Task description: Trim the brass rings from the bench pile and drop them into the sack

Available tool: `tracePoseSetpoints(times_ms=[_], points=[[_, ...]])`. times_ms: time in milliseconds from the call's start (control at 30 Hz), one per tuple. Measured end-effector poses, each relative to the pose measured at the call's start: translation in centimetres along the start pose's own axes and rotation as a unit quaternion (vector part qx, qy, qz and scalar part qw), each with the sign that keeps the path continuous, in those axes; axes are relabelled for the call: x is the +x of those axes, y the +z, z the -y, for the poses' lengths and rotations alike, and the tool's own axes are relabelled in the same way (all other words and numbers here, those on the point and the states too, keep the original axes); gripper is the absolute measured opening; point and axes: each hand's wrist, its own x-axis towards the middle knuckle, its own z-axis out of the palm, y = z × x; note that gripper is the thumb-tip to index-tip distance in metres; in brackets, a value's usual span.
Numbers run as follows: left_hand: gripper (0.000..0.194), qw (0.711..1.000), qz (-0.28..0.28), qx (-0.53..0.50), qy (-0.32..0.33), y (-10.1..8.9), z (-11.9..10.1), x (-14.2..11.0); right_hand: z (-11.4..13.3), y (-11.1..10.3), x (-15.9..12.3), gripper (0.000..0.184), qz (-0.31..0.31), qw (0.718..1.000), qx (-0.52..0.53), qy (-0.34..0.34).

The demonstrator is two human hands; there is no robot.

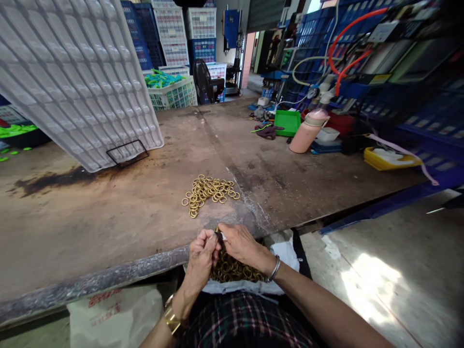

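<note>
Both of my hands meet at the table's front edge, fingertips pinched together over a small piece. My left hand (203, 256) has thumb and fingers closed on a small dark and white piece (219, 235) that I cannot make out. From the other side my right hand (242, 245) grips at the same spot, its hold partly hidden. A bit of brass colour shows between the fingertips. Beneath the hands, many brass-coloured rings (235, 270) fill a white-lined bag or container on my lap. Ahead on the tabletop lies a loose pile of similar rings (208, 189).
A tall stack of white moulded trays (79, 77) leans at the left of the wooden table (152, 212), by a black wire frame (127, 153). To the right stand a pink bottle (307, 133), a green tray (287, 123) and a yellow tray (391, 158). Crates (174, 92) fill the back.
</note>
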Motion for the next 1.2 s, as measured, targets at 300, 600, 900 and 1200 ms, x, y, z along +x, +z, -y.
tracePoseSetpoints(times_ms=[300, 600, 900, 1200], points=[[0.022, 0.992, 0.081, -0.088, -0.039, 0.7, -1.3, -1.8, -3.4, -1.2, 2.8, 0.026, -0.049, 0.977, -0.087, 0.188], [0.021, 0.976, 0.011, -0.198, -0.093, 0.4, -0.3, -0.3, -7.7, -2.5, 7.6, 0.023, -0.128, 0.96, -0.047, 0.245], [0.027, 0.966, -0.024, -0.227, -0.121, 0.2, -1.2, 0.2, -6.3, -1.8, 5.3, 0.022, -0.14, 0.983, -0.042, 0.11], [0.037, 0.997, -0.083, 0.011, 0.0, 0.1, -0.8, 1.0, -1.9, 0.2, 1.9, 0.01, -0.111, 0.985, 0.125, -0.037]])
